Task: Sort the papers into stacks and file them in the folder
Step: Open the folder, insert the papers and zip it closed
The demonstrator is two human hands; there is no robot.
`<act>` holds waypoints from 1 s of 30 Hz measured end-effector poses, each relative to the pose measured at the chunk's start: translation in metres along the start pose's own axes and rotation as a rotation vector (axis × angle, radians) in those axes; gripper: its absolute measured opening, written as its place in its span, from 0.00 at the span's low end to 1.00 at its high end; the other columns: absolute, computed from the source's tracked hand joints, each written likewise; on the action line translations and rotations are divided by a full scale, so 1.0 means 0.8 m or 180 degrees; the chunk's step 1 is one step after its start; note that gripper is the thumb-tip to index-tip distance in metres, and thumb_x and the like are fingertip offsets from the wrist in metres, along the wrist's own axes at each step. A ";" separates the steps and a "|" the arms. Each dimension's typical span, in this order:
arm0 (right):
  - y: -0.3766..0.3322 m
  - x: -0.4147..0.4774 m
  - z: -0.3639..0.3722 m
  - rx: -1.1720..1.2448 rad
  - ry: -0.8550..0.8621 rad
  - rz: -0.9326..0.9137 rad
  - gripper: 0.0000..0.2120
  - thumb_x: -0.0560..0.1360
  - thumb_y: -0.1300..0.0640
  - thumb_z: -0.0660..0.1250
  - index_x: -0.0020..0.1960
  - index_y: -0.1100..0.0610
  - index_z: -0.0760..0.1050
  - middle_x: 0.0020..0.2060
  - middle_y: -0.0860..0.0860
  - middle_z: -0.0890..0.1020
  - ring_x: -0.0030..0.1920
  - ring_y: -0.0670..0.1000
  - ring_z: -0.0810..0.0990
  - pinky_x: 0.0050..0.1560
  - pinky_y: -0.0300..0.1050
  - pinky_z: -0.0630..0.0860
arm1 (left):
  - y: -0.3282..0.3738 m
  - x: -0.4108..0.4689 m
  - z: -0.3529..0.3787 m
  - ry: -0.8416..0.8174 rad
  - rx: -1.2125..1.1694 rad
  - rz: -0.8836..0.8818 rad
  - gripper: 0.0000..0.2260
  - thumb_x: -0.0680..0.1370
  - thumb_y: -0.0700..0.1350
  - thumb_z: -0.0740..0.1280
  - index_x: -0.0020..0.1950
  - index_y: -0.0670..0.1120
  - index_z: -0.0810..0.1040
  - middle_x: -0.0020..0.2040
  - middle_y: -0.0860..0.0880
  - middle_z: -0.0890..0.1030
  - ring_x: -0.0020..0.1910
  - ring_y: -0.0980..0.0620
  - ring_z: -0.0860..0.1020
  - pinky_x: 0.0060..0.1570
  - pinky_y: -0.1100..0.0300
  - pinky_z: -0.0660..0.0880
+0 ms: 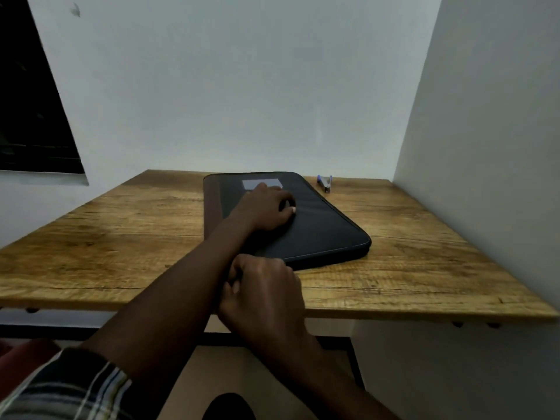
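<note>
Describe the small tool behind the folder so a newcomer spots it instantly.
On the wooden table lies a black folder. Beyond its far right corner, near the side wall, sits a small grey metal tool with blue sides, the only small, coloured thing there.

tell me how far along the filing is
No loose papers show on the wooden table, and the black zip folder lies shut, so filing is either finished or not begun. In hand: the left hand rests on the folder, and the right hand pinches at its near edge, perhaps the zip. Left: cannot tell, as the folder's contents are hidden.
</note>
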State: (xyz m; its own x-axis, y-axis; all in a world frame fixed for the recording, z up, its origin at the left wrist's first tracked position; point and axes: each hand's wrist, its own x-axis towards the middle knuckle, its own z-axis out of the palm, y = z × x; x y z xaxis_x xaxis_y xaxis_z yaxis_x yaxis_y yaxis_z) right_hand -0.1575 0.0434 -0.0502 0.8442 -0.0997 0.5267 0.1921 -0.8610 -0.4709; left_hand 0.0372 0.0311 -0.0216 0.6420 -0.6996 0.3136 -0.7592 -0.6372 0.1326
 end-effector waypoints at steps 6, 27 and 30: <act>0.004 -0.003 -0.007 -0.0040 -0.0002 0.0168 0.07 0.72 0.53 0.64 0.36 0.51 0.74 0.34 0.46 0.80 0.34 0.46 0.76 0.34 0.38 0.69 | 0.003 -0.001 0.003 -0.0003 0.0135 -0.0136 0.16 0.82 0.56 0.57 0.66 0.54 0.75 0.69 0.49 0.74 0.66 0.44 0.69 0.62 0.44 0.69; 0.176 0.031 -0.147 -0.0075 0.0416 0.2074 0.08 0.74 0.59 0.70 0.37 0.54 0.82 0.34 0.48 0.83 0.36 0.45 0.81 0.33 0.38 0.75 | 0.007 -0.003 -0.002 -0.0792 0.0348 0.0055 0.21 0.86 0.54 0.45 0.79 0.57 0.57 0.81 0.53 0.54 0.80 0.53 0.53 0.75 0.39 0.51; 0.193 0.048 -0.159 0.0177 -0.0043 0.1984 0.04 0.73 0.57 0.72 0.39 0.53 0.83 0.36 0.46 0.84 0.40 0.42 0.80 0.35 0.35 0.72 | 0.007 -0.003 -0.006 -0.0836 0.0381 0.0128 0.21 0.86 0.54 0.46 0.79 0.56 0.57 0.81 0.52 0.54 0.79 0.52 0.54 0.75 0.39 0.52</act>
State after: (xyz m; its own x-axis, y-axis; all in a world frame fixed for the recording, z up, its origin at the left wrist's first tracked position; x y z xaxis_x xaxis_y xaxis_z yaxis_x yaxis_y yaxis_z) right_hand -0.1589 -0.1569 -0.0126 0.8122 -0.5681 0.1322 -0.3131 -0.6158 -0.7230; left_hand 0.0307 0.0306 -0.0169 0.6292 -0.7749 0.0602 -0.7766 -0.6299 0.0083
